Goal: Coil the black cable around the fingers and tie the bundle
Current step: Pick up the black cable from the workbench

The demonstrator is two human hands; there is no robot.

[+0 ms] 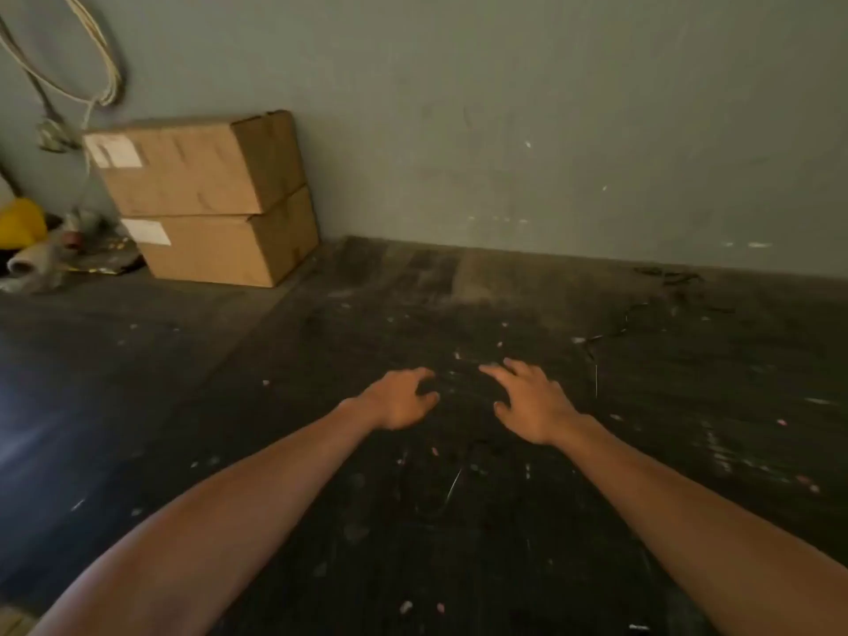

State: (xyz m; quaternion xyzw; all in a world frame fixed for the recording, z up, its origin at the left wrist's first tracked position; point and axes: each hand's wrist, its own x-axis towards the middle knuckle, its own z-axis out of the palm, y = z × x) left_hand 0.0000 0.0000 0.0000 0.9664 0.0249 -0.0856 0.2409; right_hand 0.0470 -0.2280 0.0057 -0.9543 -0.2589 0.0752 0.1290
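Note:
Both my arms reach forward over a dark, dusty surface point(504, 543). My left hand point(401, 401) hovers with its fingers curled toward a dark patch between the hands; whether anything is in it is too dark to tell. My right hand point(532, 406) is palm down with the fingers spread and nothing in it. A thin black cable point(617, 330) shows faintly against the surface to the right and beyond my right hand, apart from both hands. Most of its run is lost in the dark floor.
Two stacked cardboard boxes point(206, 199) stand against the grey wall at the back left. A pale cord loop point(92, 62) hangs on the wall above them. A yellow object point(20, 222) and clutter lie at the far left. Small debris is scattered over the surface.

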